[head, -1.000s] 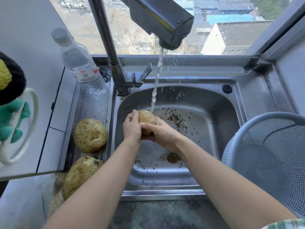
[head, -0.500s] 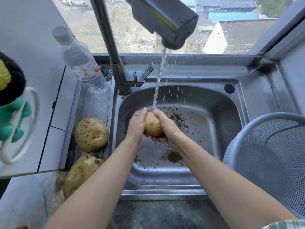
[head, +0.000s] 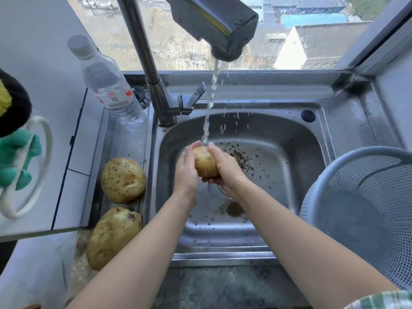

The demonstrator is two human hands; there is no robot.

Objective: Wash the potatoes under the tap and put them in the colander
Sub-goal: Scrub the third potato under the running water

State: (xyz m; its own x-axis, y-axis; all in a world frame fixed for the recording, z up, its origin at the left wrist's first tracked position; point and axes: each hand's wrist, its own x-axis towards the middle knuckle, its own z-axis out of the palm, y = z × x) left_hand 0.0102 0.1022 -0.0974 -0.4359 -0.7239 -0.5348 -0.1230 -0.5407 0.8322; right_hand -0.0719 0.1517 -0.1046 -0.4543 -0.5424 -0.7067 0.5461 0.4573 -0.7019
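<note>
Both grips are closed on one potato (head: pixel 205 162). The left grip (head: pixel 186 172) lies against its left flank with the fingers wrapped up toward the top. The right grip (head: pixel 225 170) cups it from the right and from beneath, with the fingertips curling under. The potato is held on end between them, over the basin of the steel sink (head: pixel 278 134).

Straight above the grips hangs the dark square tap spout (head: pixel 220 30). Its stream of water (head: pixel 209 103) falls onto the top of the potato where the fingertips of both grips meet, and drops spray off to the right. Beyond the grips and a little left, the tap lever (head: pixel 196 94) sticks out from the base of the tap.

Dark specks of dirt (head: pixel 243 161) lie on the basin floor just right of the right grip.

Well to the right of the grips a grey plastic colander (head: pixel 365 219) stands at the sink's edge, with no potato in it.

To the left of the left grip, outside the basin, two unwashed potatoes lie on the steel ledge and bench edge, a speckled potato (head: pixel 123 180) farther away and a scuffed potato (head: pixel 113 237) nearer the person. Beyond them stands a clear water bottle (head: pixel 107 85).
</note>
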